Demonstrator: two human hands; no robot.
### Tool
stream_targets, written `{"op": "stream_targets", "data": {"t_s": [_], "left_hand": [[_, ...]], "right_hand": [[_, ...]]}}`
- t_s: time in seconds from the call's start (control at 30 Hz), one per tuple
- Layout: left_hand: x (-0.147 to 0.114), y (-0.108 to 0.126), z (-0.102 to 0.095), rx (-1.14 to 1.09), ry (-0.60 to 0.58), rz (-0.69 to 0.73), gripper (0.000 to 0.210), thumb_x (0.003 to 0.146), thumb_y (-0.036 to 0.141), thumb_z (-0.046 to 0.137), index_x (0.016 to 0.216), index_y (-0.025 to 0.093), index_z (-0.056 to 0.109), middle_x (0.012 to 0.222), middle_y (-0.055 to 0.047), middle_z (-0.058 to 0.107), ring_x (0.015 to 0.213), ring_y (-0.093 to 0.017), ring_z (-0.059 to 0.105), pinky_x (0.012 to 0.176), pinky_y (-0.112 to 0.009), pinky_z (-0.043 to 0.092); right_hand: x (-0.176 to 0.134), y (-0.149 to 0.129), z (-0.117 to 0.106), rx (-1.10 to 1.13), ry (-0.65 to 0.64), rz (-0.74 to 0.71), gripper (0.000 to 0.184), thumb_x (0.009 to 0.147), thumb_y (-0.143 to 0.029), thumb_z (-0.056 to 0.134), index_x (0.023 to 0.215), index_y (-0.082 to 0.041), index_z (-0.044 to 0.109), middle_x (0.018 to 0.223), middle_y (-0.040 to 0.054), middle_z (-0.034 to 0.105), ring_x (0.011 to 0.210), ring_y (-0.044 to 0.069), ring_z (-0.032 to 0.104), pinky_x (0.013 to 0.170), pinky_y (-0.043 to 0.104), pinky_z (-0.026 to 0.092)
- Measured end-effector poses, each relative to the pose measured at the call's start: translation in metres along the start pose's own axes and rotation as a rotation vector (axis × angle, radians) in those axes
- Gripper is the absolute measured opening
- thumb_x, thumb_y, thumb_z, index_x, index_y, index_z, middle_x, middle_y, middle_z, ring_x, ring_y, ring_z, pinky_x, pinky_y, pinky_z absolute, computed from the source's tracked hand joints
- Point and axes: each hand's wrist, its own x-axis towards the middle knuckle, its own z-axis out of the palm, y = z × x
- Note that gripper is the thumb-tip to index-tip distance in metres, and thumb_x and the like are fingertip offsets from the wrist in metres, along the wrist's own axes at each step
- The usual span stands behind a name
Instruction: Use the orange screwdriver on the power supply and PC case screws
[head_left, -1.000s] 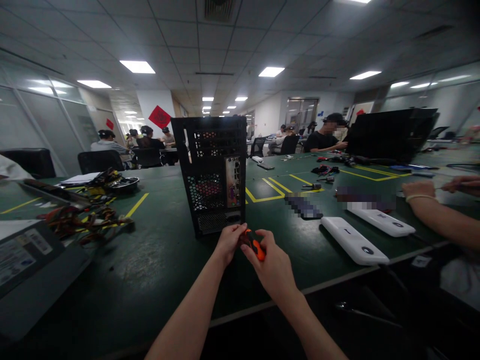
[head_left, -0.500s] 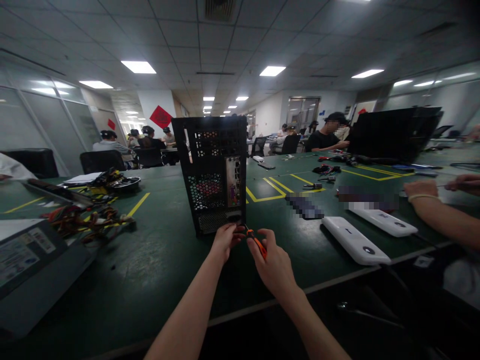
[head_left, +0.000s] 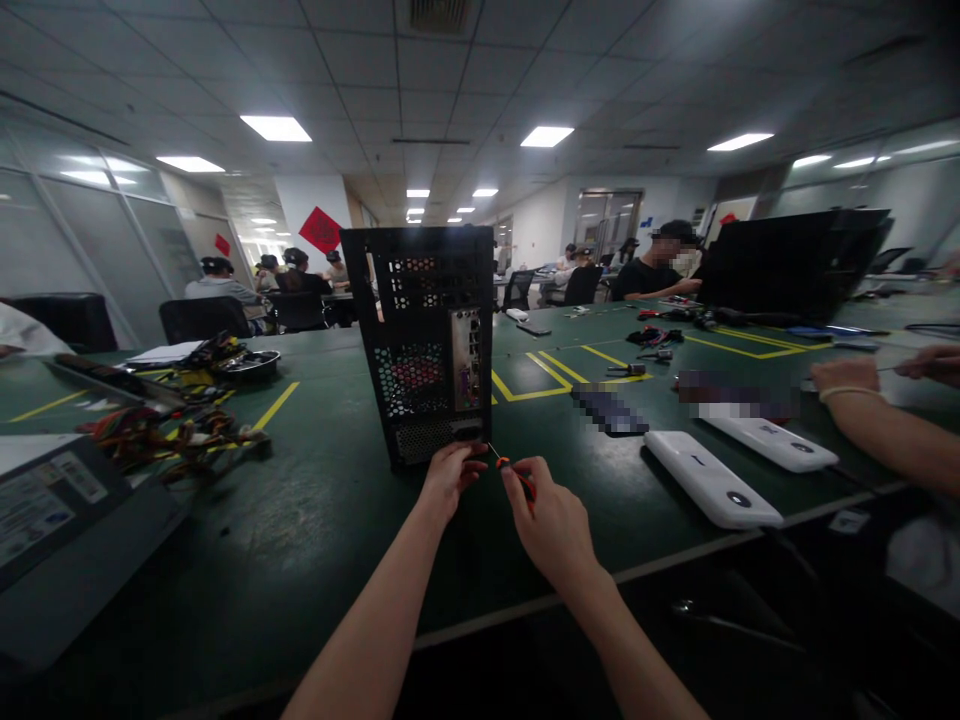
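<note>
A black computer case [head_left: 420,330] stands upright on the green table, its perforated rear panel and metal port plate [head_left: 465,360] turned to me. My left hand [head_left: 448,478] is at the case's lower right corner, fingers bent together beside the power supply grille [head_left: 424,441]. Whatever sits between those fingertips is too small to make out. My right hand [head_left: 551,515] is closed round the orange and black handle of a screwdriver [head_left: 504,463]. Its thin shaft points up and left, the tip close to the case's lower right edge and my left fingertips; contact there cannot be made out.
Left of me lie a grey metal box [head_left: 67,520] and tangled cables [head_left: 180,430]. To the right are a blurred phone [head_left: 609,410], white power banks [head_left: 709,480] and a co-worker's hands [head_left: 847,380]. Another black case [head_left: 795,265] stands farther back.
My right hand has turned slightly, and its fingers cover more of the orange handle. The screwdriver's shaft shows more plainly. My left hand stays at the case corner.
</note>
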Motion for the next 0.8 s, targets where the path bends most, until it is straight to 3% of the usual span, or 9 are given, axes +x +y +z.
{"op": "stream_targets", "data": {"t_s": [0.1,0.3,0.4,0.53,0.8], "left_hand": [[0.002,-0.002,0.0,-0.005,0.004,-0.001,0.014,0.069,0.012,0.051,0.079,0.011,0.06,0.086,-0.009,0.065,0.048,-0.005,0.054,0.042,-0.015,0.036],[0.003,-0.004,-0.002,-0.018,-0.006,0.006,0.013,0.069,0.012,0.051,0.079,0.012,0.06,0.085,-0.008,0.065,0.048,-0.005,0.054,0.043,-0.015,0.036],[0.002,-0.003,-0.002,-0.021,-0.021,0.015,0.012,0.068,0.011,0.052,0.078,0.011,0.06,0.083,-0.008,0.065,0.048,-0.005,0.054,0.044,-0.016,0.037],[0.001,-0.002,-0.001,-0.022,-0.021,0.001,0.012,0.067,0.011,0.053,0.077,0.011,0.06,0.081,-0.007,0.065,0.049,-0.005,0.054,0.046,-0.017,0.037],[0.0,-0.002,-0.001,-0.032,-0.038,0.011,0.011,0.067,0.012,0.054,0.077,0.011,0.059,0.078,-0.006,0.064,0.047,-0.005,0.054,0.044,-0.017,0.036]], "right_hand": [[0.0,-0.006,0.0,-0.096,0.022,-0.072,0.019,0.085,-0.03,0.035,0.085,-0.02,0.05,0.066,0.0008,0.06,0.056,0.015,0.056,0.049,0.024,0.03],[0.002,-0.008,-0.006,-0.166,0.074,-0.284,0.013,0.078,-0.018,0.044,0.086,-0.02,0.054,0.079,0.0039,0.059,0.076,0.017,0.054,0.066,0.027,0.035],[0.005,-0.007,-0.008,-0.083,0.061,-0.204,0.015,0.08,-0.028,0.044,0.09,-0.02,0.052,0.079,0.004,0.06,0.074,0.017,0.056,0.063,0.026,0.036],[0.008,-0.011,-0.007,-0.08,0.005,-0.035,0.026,0.085,-0.039,0.032,0.092,-0.019,0.048,0.062,0.0013,0.061,0.053,0.017,0.057,0.048,0.025,0.03],[0.007,-0.012,-0.009,-0.192,0.023,-0.253,0.011,0.081,-0.022,0.041,0.085,-0.02,0.051,0.073,0.0029,0.062,0.067,0.016,0.057,0.057,0.025,0.033]]}}
